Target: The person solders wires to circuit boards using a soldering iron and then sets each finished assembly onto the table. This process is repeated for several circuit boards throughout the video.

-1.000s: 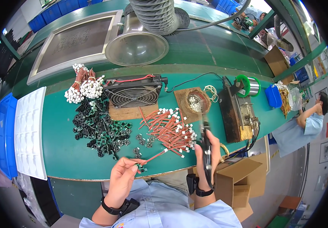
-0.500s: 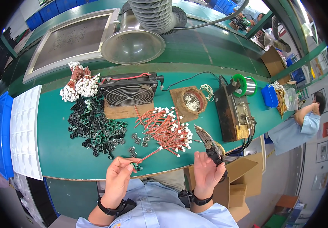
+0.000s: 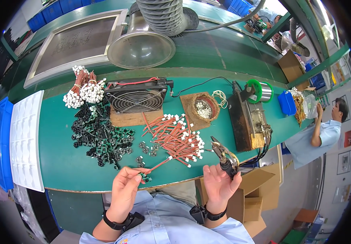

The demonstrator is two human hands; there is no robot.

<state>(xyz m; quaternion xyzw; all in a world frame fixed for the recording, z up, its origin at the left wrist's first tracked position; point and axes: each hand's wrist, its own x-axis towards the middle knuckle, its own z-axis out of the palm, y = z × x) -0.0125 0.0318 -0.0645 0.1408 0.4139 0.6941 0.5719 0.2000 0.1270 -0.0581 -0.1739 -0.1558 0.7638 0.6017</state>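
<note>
You seem to be steadying one wired board (image 3: pixel 145 177): your left hand (image 3: pixel 123 189) pinches it at the fingertips, its wire (image 3: pixel 158 165) leading up and right. Your right hand (image 3: pixel 221 185) is partly uncurled beneath the tool (image 3: pixel 224 157); I can't tell whether it clasps it. The next move probably calls for a sure hold there. You can't read your shirt's (image 3: pixel 155 221) small mark.

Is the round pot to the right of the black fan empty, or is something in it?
Not empty: pale, silvery bits show inside the round pot. How deep they go, I can't tell.
</note>
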